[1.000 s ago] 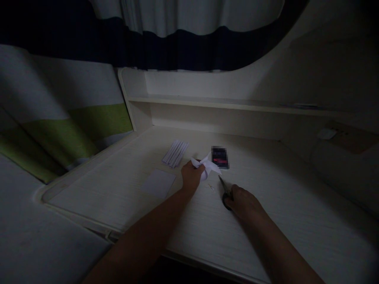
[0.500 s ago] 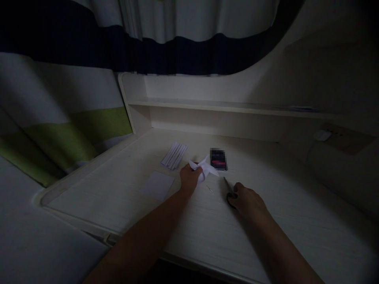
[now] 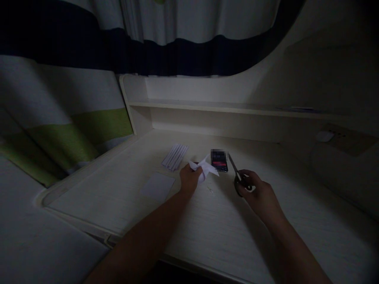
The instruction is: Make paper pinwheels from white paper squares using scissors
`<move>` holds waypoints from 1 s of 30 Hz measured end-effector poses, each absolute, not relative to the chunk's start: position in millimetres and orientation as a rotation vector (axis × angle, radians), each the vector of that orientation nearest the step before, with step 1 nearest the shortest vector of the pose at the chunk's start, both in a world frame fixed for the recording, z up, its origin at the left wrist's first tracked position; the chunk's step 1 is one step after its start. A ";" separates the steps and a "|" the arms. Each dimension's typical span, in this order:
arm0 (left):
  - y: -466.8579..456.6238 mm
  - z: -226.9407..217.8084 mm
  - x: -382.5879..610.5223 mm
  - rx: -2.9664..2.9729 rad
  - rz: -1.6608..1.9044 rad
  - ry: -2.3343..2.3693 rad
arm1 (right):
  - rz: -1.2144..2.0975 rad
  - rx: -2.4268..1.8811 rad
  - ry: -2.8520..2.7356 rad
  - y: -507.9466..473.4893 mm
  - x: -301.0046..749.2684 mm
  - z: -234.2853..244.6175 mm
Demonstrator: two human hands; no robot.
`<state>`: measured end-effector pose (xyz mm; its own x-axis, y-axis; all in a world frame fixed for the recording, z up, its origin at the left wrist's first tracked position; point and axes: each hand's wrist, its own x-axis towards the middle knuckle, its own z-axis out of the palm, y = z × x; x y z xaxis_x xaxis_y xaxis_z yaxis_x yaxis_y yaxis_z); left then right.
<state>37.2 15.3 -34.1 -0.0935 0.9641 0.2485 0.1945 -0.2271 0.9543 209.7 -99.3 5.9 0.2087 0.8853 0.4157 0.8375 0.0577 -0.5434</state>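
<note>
A pale wood-grain desk (image 3: 266, 225) sits in dim light beneath a low shelf (image 3: 237, 107) that runs along its back wall. A bundle of white paper strips (image 3: 175, 156) lies toward the rear, with a square sheet of paper (image 3: 157, 185) flat just in front of it. A dark phone (image 3: 219, 160) lies well to their right, and a tiny scrap (image 3: 210, 189) nearer the front. Behind hangs a curtain (image 3: 177, 23) banded white, navy and green. A small white wall plate (image 3: 324, 136) shows at far right.

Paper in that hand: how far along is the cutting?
Seemingly done: strips lie stacked on the desk, with a small scrap nearby. In hand: the left hand pinches a folded paper, and the right hand holds scissors, blades not yet on it. Probably left: cutting that paper, and a flat sheet lying untouched.
</note>
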 end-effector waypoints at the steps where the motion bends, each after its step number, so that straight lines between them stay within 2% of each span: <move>1: 14.3 -33.4 37.2 1.473 1.416 1.295 | 0.043 -1.723 -1.681 -99.8 205.5 5.7; 6: 9.8 -31.9 38.6 1.498 1.486 1.224 | -0.214 -1.749 -1.959 -100.5 188.7 0.3; 11: 5.8 -31.5 40.3 1.527 1.487 1.201 | -0.396 -1.784 -1.967 -99.5 184.9 -2.5; 21: 0.2 -31.6 43.8 1.552 1.453 1.062 | -0.185 -1.838 -1.888 -98.1 188.0 -3.2; 30: -2.6 -29.2 43.4 1.589 1.452 1.080 | -0.160 -1.856 -1.881 -98.4 188.6 -3.1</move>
